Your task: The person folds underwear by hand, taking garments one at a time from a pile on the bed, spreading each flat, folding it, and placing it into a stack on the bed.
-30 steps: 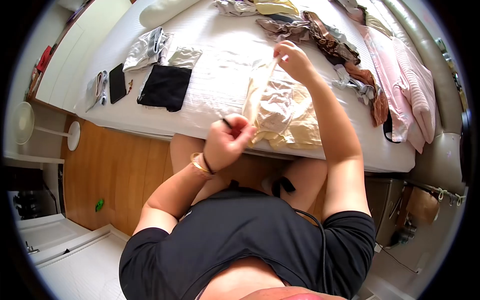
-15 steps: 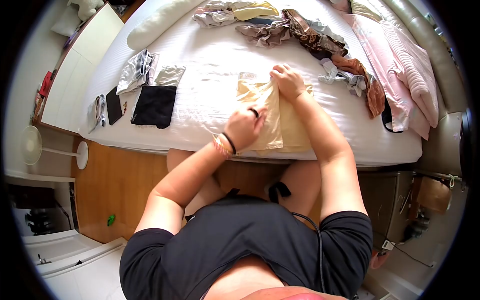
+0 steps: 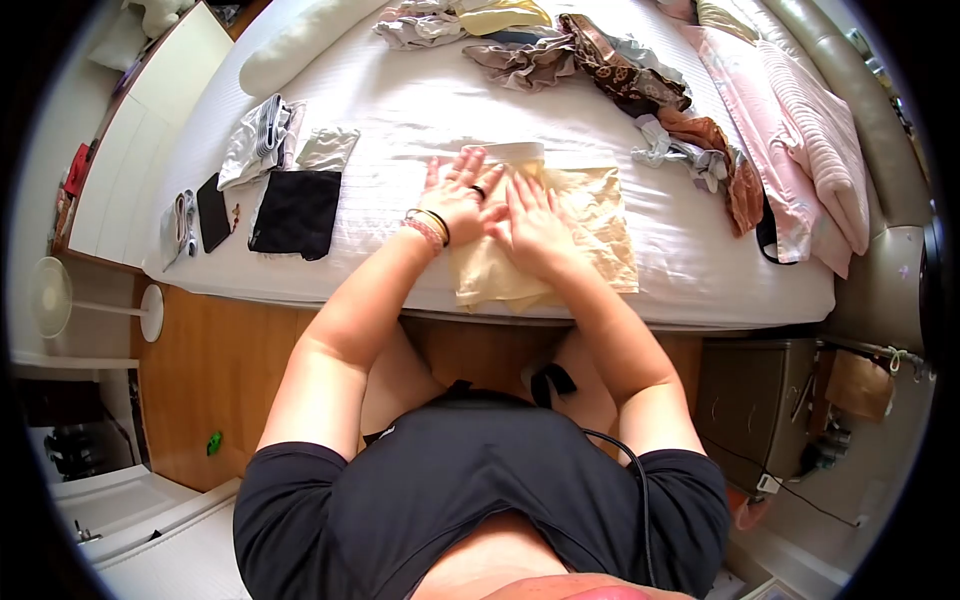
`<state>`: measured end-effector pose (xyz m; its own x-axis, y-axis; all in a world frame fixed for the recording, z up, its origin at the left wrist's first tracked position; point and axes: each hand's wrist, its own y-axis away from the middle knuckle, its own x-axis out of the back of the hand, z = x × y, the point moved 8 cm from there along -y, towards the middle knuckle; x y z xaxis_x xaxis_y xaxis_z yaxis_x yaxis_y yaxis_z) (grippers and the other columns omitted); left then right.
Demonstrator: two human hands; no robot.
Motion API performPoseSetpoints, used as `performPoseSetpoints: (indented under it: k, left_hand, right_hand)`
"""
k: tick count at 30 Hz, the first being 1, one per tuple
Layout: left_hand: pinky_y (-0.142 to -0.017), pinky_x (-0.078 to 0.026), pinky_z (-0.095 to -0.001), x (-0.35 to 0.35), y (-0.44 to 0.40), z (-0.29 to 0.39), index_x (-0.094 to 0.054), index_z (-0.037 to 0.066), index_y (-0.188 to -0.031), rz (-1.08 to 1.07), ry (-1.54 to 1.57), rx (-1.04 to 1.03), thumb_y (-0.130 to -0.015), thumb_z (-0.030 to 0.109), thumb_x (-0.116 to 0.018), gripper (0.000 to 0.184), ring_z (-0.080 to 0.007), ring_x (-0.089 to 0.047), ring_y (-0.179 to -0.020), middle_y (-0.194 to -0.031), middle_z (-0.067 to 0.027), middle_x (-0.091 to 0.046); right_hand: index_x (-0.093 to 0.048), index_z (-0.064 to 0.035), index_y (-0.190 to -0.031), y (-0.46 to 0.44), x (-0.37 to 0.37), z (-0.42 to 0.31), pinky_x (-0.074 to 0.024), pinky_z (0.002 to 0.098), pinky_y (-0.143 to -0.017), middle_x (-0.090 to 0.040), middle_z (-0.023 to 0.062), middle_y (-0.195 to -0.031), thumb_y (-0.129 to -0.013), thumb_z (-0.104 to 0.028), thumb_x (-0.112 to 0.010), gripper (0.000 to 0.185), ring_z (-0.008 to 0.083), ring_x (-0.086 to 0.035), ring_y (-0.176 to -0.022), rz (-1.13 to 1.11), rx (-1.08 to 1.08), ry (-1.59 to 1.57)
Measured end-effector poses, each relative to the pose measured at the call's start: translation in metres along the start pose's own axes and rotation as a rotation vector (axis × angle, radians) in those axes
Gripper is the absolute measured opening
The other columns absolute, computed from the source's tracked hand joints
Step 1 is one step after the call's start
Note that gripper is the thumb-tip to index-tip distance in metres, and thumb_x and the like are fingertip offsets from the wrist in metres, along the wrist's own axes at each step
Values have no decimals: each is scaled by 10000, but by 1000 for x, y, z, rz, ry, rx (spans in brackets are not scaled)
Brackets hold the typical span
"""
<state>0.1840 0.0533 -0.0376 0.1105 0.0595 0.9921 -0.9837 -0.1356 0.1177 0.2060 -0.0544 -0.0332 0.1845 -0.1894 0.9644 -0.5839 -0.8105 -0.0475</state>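
In the head view, the pale yellow garment point(image 3: 602, 232) lies at the bed's point(image 3: 725, 285) near edge, creased, its whitish band towards the far edge. The left hand point(image 3: 458, 203) and right hand point(image 3: 536, 230) press flat on it, fingers extended, clamping nothing.

Between the black folded cloth point(image 3: 296, 214) and the yellow garment point(image 3: 600, 230), 1 wide strip of the white sheet point(image 3: 388, 200) gives a hand room to pass. Another passage lies to the right of this garment, but the orange-brown cloth point(image 3: 743, 195) and the pink bedding point(image 3: 815, 150) limit it. Beyond the garment, the sheet offers room until the crumpled clothes point(image 3: 620, 75), which form a low barrier. Over the garment, the 2 hands, left hand point(image 3: 462, 207) and right hand point(image 3: 536, 228), block the direct way.
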Motion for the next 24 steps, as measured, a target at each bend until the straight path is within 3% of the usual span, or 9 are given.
performPoseSetpoints:
  k: [6,7,10,11,12,15,18,21,24]
  left_hand:
    - [-1135,38,-535,7,3,-8,-247,306,-1485,-37,20,25,-931,616,-319,639,-264,-22,-1459,-1578,-111,-56]
    - [-1135,25,-542,11,1,-8,-276,303,-1477,-20,32,20,-934,602,-340,623,-276,-32,-1458,-1576,-116,-74]
    - [-1128,-56,-574,20,-10,-11,-398,283,-1423,-71,13,107,-937,535,-421,547,-334,-103,-1442,-1551,-145,-174]
    - [-1124,-129,-572,31,-16,-4,-478,226,-1369,-14,9,88,-932,479,-471,504,-373,-164,-1419,-1518,-165,-256]
    - [-1138,-127,-544,26,-34,-3,-462,175,-1377,107,38,39,-933,473,-463,535,-351,-195,-1413,-1509,-163,-277]
    - [-1152,-81,-519,48,-60,51,-336,156,-1446,169,104,-94,-947,502,-404,612,-307,-120,-1440,-1545,-125,-201]
    - [-1130,-6,-579,21,-73,91,-190,213,-1503,-68,0,-125,-925,612,-336,717,-257,-32,-1458,-1577,-82,-93]
    - [-1127,62,-562,6,-81,90,-133,252,-1514,-66,18,-83,-903,656,-306,752,-243,-7,-1461,-1583,-69,-52]
    - [-1109,-144,-588,11,-100,88,-251,217,-1477,-52,82,-115,-885,487,-494,694,-271,-140,-1438,-1554,-85,-180]
  right_hand:
    - [-238,-8,-1461,51,-1,4,-65,403,-1171,-213,150,-1538,-943,-540,-365,754,266,-137,-1442,8,7,151]
    - [-374,11,-1395,63,9,5,-160,400,-1159,-326,174,-1483,-936,-474,-452,672,296,-245,-1406,62,62,88]
    - [-511,27,-1269,106,54,43,-313,416,-1084,-485,197,-1346,-904,-313,-583,504,322,-413,-1289,351,-113,-324]
    - [-549,32,-1205,124,71,62,-375,411,-1017,-546,187,-1242,-872,-247,-630,442,311,-469,-1211,515,-221,-245]
    - [-587,36,-1140,143,86,80,-436,405,-949,-608,177,-1139,-840,-182,-677,382,300,-525,-1132,676,-328,-160]
    - [-605,30,-1090,172,29,158,-466,372,-850,-633,124,-989,-809,-196,-716,378,252,-548,-1006,669,-691,-827]
    - [-623,25,-1044,172,19,156,-474,340,-784,-625,90,-883,-784,-227,-745,382,227,-540,-906,653,-671,-699]
    - [-651,6,-960,166,14,158,-462,355,-769,-623,96,-823,-778,-195,-742,286,229,-509,-861,590,-718,-741]
    - [-656,9,-904,168,5,160,-465,360,-763,-636,111,-811,-789,-171,-726,224,235,-518,-849,627,-721,-856]
